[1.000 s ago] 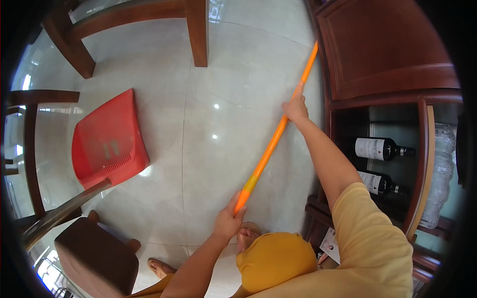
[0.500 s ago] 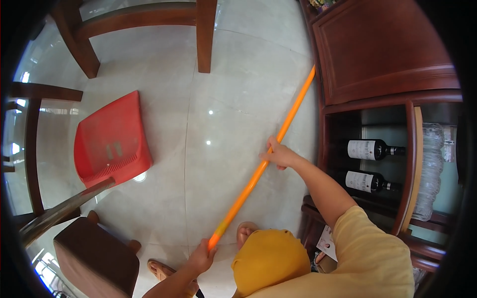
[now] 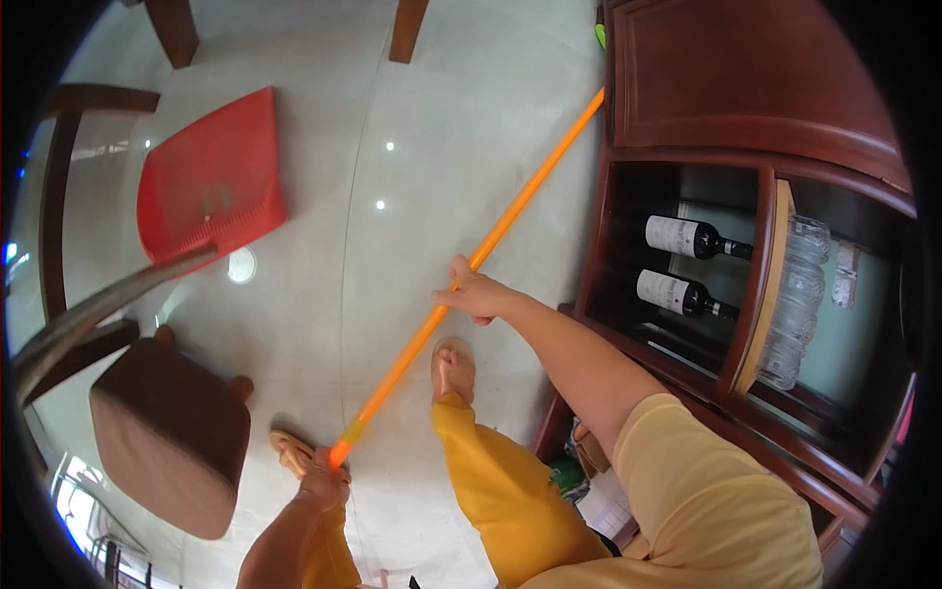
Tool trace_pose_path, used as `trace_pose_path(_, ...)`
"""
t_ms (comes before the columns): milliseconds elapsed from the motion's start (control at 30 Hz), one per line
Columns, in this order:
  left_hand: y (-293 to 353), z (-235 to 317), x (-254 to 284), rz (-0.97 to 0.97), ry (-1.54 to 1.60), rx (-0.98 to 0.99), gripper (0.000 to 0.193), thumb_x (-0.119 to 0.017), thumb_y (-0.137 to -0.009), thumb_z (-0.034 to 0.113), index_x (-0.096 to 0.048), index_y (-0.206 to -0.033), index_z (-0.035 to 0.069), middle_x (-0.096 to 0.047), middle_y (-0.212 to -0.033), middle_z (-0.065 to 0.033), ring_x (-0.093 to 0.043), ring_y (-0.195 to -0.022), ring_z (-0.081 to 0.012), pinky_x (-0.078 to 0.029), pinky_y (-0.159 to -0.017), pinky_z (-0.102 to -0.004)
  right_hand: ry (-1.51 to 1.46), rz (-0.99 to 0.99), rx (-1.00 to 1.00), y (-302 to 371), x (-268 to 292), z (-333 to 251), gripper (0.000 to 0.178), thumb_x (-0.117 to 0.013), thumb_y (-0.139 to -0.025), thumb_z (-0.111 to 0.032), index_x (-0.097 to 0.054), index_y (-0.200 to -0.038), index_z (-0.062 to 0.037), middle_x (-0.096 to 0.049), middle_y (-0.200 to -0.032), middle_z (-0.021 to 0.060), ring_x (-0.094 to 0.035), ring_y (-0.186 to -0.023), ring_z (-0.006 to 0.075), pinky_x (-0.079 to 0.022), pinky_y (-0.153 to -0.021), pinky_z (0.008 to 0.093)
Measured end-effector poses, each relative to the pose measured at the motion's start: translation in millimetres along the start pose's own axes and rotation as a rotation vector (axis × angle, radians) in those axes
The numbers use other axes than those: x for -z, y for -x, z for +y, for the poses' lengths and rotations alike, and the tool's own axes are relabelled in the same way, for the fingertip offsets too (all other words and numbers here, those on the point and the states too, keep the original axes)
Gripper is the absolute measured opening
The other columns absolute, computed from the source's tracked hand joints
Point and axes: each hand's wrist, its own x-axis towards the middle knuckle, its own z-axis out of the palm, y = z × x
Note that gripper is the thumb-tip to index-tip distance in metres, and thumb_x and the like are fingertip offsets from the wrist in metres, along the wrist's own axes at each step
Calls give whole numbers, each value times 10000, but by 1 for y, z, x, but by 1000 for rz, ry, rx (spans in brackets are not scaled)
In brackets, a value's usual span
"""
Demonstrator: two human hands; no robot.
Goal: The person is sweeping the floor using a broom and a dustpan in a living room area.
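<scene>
A long orange pole runs slantwise over the pale tiles. Its far end disappears at the base of the dark red cabinet, so whatever it carries there is hidden. Around the pole's near end, by a yellow-green band, my left hand is closed. Farther up the shaft my right hand grips it, fingers wrapped round. To the left lies a red dustpan with a ridged edge, apart from both hands. A long brownish handle rises from it toward the left rim of the view.
On the right stands the wooden cabinet, with two dark bottles and stacked clear glassware on its open shelves. A brown padded stool is at the lower left. Wooden chair legs stand beyond the dustpan. My sandalled feet are below the pole.
Both hands and the pole have shifted left and toward me in the view. The dustpan, stool and cabinet also sit differently in the picture as the view moved. My grip stays on the pole.
</scene>
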Motion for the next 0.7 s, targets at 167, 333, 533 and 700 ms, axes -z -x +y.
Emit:
trace_pose_path(167,33,-5,9,79,-261,-80,303,-501,-825,87,-365,-1095,74,-549,-929,-185,-549,-905,-367,-438,-762,-430,-26,-20,-45,19,-34,-6,491,-555,-810,-361,-277,-1072,-54,-425,-620,79,-347,-374,164,-320,-367,295)
trace_pose_path(333,45,-22,-13,-2,-168,30,327,-500,-827,109,-343,-1113,87,-530,-937,-223,-520,-911,-418,-422,-780,-453,-78,44,-87,32,-55,1,443,-540,-823,-331,-272,-1063,-72,-415,-612,69,-328,-362,156,-301,-366,292)
trace_pose_path(533,39,-57,-5,65,-215,54,308,-503,-822,162,-390,-1101,93,-542,-1011,-240,-520,-955,-427,-432,-782,-471,-131,-37,-111,17,-82,16,523,-548,-819,-354,-261,-1149,-67,-444,-654,62,-362,-393,150,-320,-377,275)
trace_pose_path(700,30,-100,25,229,-356,98,341,-588,-774,143,-457,-1081,76,-568,-1018,-199,-532,-979,-381,-448,-793,-444,44,154,38,-3,-142,17,540,-553,-811,-418,-278,-1144,-92,-460,-798,99,-415,-448,151,-341,-398,260)
